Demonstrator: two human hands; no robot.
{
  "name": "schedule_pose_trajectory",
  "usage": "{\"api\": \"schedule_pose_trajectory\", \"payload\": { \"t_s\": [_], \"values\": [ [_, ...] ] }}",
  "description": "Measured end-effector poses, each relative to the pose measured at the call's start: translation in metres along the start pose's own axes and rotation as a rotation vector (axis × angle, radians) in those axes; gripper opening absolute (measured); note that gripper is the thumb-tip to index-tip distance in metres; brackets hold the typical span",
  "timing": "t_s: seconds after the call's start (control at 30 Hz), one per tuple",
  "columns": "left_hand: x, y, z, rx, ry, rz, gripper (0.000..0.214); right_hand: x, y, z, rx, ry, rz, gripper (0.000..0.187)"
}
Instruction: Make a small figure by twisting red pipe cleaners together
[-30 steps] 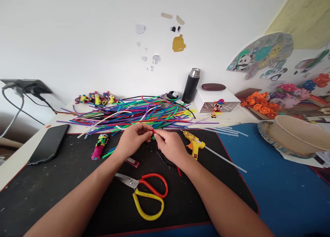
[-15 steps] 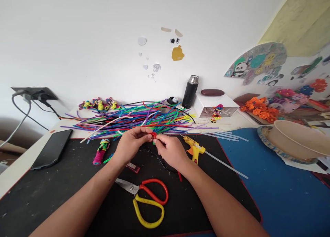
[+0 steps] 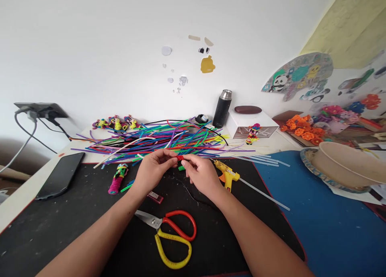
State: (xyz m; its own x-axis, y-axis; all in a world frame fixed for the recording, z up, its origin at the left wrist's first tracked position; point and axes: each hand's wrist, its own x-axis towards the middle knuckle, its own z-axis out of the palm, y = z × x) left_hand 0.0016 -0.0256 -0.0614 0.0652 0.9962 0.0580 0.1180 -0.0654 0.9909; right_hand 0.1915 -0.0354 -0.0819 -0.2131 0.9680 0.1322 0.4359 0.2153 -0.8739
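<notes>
Pinching red piece: the left hand [image 3: 153,170] and right hand [image 3: 200,174] meet near the far edge of the black mat [image 3: 75,232], thumb and forefinger of each squeezing one side of a small red piece [image 3: 180,158]; its exact shape is too small to tell
Grip: closed at both ends of the piece, fingertips covering much of it; pulling unevenly could make it slip or bend
Green piece [image 3: 181,168]: just below the fingertips; whether attached or lying loose, I cannot tell
Stem pile [image 3: 169,137]: heaped along the far edge of the surface [image 3: 30,190], right behind the hands; a dropped red piece could vanish among its colours
Glue gun [image 3: 229,174]: towards the mat's far right corner, near the right hand; a sideways swing might knock it, and heat cannot be judged
Scissors [image 3: 157,224]: towards the near edge, blades reaching the left forearm; lowering that arm could catch them
</notes>
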Motion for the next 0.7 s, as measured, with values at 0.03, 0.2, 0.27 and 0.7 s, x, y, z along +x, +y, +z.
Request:
{"api": "schedule_pose_trajectory", "payload": {
  "t_s": [0.03,0.2,0.27,0.7],
  "values": [
    [0.0,0.0,0.001,0.003,0.0,0.001,0.037,0.0,-0.001,0.0,-0.011,0.004,-0.002,0.032],
    [-0.001,0.001,0.003,0.014,-0.013,0.016,0.035,-0.002,-0.006,0.0,-0.083,0.016,-0.028,0.032],
    [-0.001,0.001,0.003,0.029,-0.019,0.021,0.034,-0.002,-0.008,-0.001,-0.119,0.011,-0.043,0.031],
    [-0.003,-0.009,0.009,0.258,0.075,0.13,0.016,-0.005,-0.011,0.007,-0.345,0.004,-0.137,0.031]
  ]
}}
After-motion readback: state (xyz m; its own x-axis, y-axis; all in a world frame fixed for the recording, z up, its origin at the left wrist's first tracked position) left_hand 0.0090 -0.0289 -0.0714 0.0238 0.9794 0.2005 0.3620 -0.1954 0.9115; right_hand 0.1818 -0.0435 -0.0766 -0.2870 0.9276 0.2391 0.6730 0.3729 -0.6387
